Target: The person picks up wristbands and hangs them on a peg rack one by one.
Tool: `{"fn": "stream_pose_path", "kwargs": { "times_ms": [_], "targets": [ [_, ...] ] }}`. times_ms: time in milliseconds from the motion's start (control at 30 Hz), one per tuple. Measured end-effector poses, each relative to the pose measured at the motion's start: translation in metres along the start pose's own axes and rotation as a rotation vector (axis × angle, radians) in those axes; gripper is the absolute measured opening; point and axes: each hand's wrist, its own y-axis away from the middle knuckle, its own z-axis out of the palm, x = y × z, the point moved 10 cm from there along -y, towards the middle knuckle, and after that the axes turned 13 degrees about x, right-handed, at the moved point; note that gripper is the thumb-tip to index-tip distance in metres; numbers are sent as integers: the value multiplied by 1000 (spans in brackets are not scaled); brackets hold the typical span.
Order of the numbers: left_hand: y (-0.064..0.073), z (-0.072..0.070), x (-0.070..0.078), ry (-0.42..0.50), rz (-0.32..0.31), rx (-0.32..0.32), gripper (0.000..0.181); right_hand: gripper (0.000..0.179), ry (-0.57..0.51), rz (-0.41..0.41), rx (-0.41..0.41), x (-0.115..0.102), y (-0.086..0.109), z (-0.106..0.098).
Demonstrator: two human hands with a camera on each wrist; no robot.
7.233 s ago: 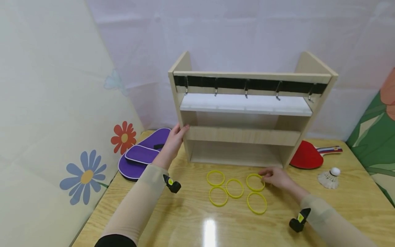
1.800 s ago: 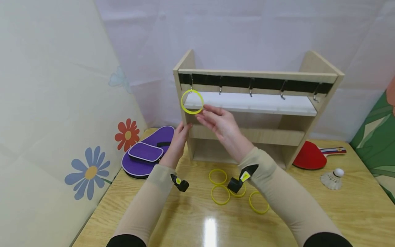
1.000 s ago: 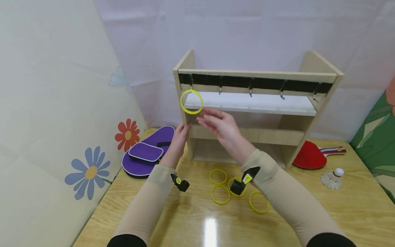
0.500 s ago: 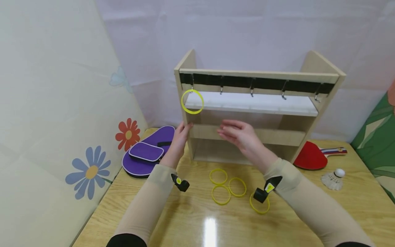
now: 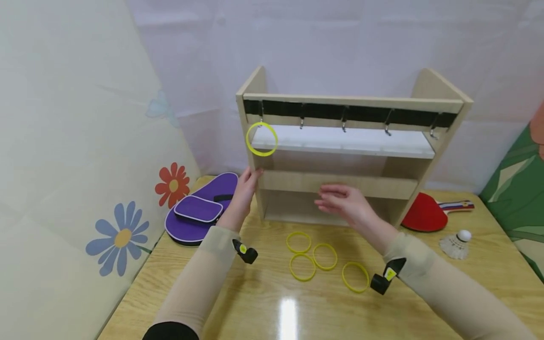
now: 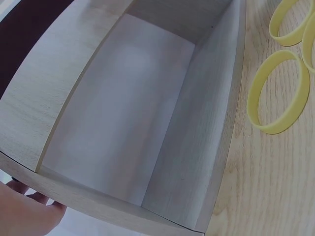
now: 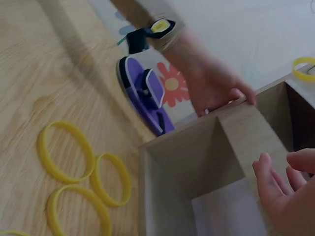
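Observation:
A pale wooden shelf unit (image 5: 337, 184) stands on the table, with a row of metal hooks along its black strip (image 5: 323, 111). From the leftmost hook (image 5: 261, 109) hangs a yellow ring (image 5: 262, 154). My left hand (image 5: 243, 193) grips the unit's left side panel, thumb at the front edge; its other fingers are partly hidden in the head view. In front of the lower compartment, my right hand (image 5: 343, 204) is in the air, fingers loosely bent and holding nothing. Several more yellow rings (image 5: 302, 280) lie on the table below it.
A purple paddle case (image 5: 197, 209) lies left of the unit. To the right are a red table tennis paddle (image 5: 425, 213), partly behind the side panel, and a shuttlecock (image 5: 455, 244). A pale cloth wall (image 5: 340, 47) rises behind.
One yellow ring went from the table to the leftmost hook. My right hand has let go of it and moved down and right. The left hand keeps its grip on the side panel.

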Motion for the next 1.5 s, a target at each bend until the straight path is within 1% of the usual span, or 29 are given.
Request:
{"fn": "stream_pose_path", "kwargs": {
  "times_ms": [267, 400, 567, 700, 900, 1133, 1267, 1500],
  "targets": [
    [0, 0, -2, -7, 0, -1, 49, 48, 77, 8, 8, 31, 3, -26],
    [1, 0, -1, -19, -1, -5, 50, 47, 118, -15, 5, 41, 5, -37],
    [2, 0, 1, -18, -3, -12, 50, 48, 205, -56, -14, 51, 8, -49],
    [2, 0, 0, -8, 0, -16, 50, 49, 261, -61, -25, 60, 10, -59],
    [2, 1, 0, -12, -4, -19, 50, 49, 335, -96, -39, 68, 13, -72],
    [1, 0, 0, -30, 3, -26, 52, 49, 479, -148, -39, 78, 16, -88],
    [2, 1, 1, -30, 12, -27, 52, 49, 500, -144, -65, 87, 19, -92],
    [2, 0, 2, -30, 20, -26, 52, 45, 538, -150, -60, 98, 21, -100]
  ]
}}
